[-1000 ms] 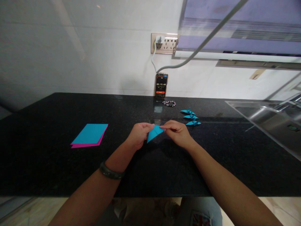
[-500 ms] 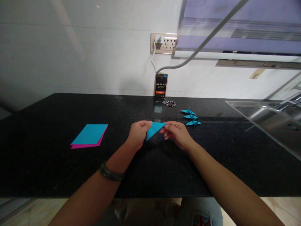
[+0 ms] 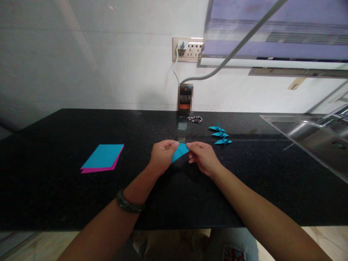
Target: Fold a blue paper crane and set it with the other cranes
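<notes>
A folded blue origami paper (image 3: 179,151) is held between my two hands above the dark counter. My left hand (image 3: 164,154) pinches its left side, thumb on top. At its upper right corner, my right hand (image 3: 203,155) grips the paper between thumb and fingers. Both hands hide parts of the paper's edges. Three small blue paper cranes (image 3: 220,134) sit in a short row beyond my right hand. To the left lies a stack of blue and magenta paper sheets (image 3: 102,156).
A phone (image 3: 185,98) leans against the wall behind a beaded bracelet (image 3: 195,119). A cable (image 3: 231,54) runs from beside the phone to the upper right. The steel sink (image 3: 318,139) is set in the black counter (image 3: 54,195) at right.
My right hand has shifted slightly left along the paper's upper corner, and my left thumb has moved further over it. Less of the paper shows between my hands.
</notes>
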Demonstrator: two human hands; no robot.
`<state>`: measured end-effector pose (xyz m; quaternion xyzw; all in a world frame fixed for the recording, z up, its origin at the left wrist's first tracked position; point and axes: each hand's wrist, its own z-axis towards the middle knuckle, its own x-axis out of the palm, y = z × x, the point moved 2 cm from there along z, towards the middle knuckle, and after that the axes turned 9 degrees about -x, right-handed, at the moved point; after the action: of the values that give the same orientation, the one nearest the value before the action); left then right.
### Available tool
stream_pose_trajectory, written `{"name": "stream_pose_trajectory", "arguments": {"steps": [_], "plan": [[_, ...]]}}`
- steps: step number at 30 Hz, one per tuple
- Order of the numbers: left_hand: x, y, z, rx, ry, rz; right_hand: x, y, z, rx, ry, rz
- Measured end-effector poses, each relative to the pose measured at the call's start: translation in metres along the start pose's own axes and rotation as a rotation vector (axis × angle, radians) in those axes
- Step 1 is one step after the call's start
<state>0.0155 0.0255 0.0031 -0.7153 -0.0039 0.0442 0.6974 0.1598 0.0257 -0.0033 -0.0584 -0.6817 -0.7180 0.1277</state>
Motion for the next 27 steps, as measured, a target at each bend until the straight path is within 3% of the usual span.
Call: {"name": "stream_pose_trajectory", "arguments": {"steps": [8,20,27], "plan": [[0.001,-0.003,-0.003,0.089,0.055,0.109,0.009,-0.002,-0.006,0.009,0.016,0.05],[0.001,-0.004,-0.004,0.09,0.11,0.144,0.008,-0.001,-0.006,0.033,0.005,0.08],[-0.002,-0.009,-0.004,0.03,0.16,0.2,-0.001,0.0,-0.001,0.095,0.114,-0.019]]}}
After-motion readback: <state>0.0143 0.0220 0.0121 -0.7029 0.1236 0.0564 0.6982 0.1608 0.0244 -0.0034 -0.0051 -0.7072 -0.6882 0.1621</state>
